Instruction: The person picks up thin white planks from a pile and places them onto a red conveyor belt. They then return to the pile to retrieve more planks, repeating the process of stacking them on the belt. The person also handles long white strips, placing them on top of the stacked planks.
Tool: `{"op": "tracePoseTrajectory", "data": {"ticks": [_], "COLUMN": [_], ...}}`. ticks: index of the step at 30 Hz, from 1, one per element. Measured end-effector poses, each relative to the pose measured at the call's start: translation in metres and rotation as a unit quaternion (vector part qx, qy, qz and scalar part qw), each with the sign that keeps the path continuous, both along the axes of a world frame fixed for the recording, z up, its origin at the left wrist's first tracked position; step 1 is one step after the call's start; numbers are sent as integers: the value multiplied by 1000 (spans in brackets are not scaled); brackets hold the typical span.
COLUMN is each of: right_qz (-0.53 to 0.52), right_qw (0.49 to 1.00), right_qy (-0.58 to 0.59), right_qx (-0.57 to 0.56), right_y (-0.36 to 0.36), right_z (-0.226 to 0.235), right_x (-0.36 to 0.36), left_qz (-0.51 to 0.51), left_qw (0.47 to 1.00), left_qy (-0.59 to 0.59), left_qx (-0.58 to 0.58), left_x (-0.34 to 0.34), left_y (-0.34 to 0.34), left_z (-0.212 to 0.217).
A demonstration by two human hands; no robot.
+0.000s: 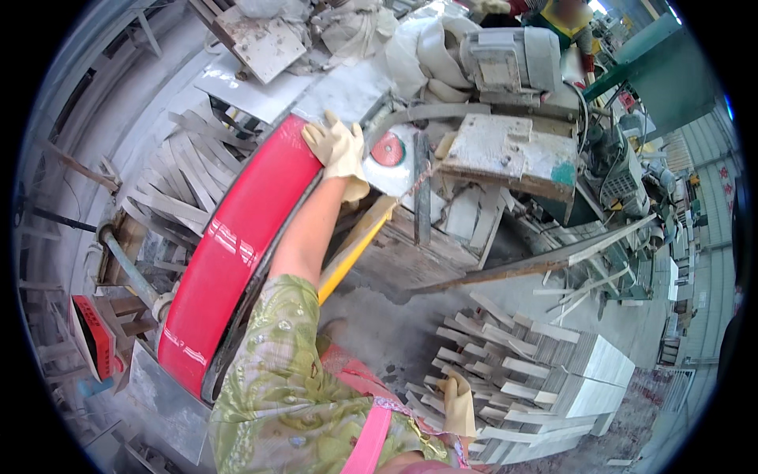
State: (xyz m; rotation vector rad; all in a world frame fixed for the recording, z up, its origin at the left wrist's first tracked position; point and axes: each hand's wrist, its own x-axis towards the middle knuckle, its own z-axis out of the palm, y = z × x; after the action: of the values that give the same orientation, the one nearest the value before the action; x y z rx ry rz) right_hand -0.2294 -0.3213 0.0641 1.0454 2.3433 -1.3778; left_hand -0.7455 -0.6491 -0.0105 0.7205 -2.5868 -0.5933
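The gloved fingers [332, 126] of the left hand [339, 154] are spread wide and lie flat near the top end of a long red curved guard [237, 245], beside the grey stone slab [347, 91] that rests on the saw's tabletop. Just right of that hand sits a small red disc [388, 148] on the cutting machine [505, 150], whose grey motor [505, 55] stands above it. The left forearm runs bare and nearly straight up from a green patterned sleeve [276, 379], crossing the red guard and a yellow bar [355, 245].

The right hand [458, 407], also gloved, hangs low at the lower edge with its fingers curled narrow around the end of a pale stone strip [442, 385]; how firmly it grips I cannot tell. That strip belongs to a loose heap of cut strips [505, 355] on the floor, next to a stack of white tiles [600, 371]. More offcut strips [174, 182] lie piled left of the guard.
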Motion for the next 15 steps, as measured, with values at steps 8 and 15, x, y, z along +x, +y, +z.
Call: {"op": "tracePoseTrajectory", "data": {"ticks": [8, 15], "right_qz": [49, 133], "right_qw": [998, 986], "right_qy": [15, 87], "right_qx": [-45, -41], "right_y": [-32, -63], "right_z": [17, 37], "right_x": [-57, -134], "left_qz": [14, 60], "left_qw": [975, 769], "left_qy": [114, 166], "left_qx": [190, 615], "left_x": [5, -10], "left_y": [-6, -55], "left_z": [14, 18]}}
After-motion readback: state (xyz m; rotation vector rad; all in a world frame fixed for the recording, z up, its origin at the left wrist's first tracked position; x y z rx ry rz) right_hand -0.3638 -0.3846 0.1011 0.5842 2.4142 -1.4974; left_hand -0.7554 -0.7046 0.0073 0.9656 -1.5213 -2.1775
